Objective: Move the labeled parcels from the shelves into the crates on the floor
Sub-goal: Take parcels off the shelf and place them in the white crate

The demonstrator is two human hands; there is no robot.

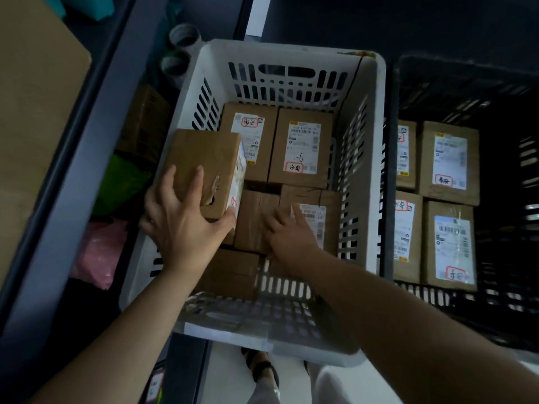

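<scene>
White crate (376,158) below both hands: we count two labeled parcels at its far end, more under the hands. Black crate (501,301), beyond the right hand, holds four. Left hand (186,225) grips a tilted parcel (207,167), long axis running away from us, over the near-left gap. Right hand (288,231) spread flat on a near parcel (318,199).

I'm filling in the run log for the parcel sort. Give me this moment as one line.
left hand: grips tilted parcel over white crate | right hand: flat on packed parcel | black crate: four parcels
</scene>
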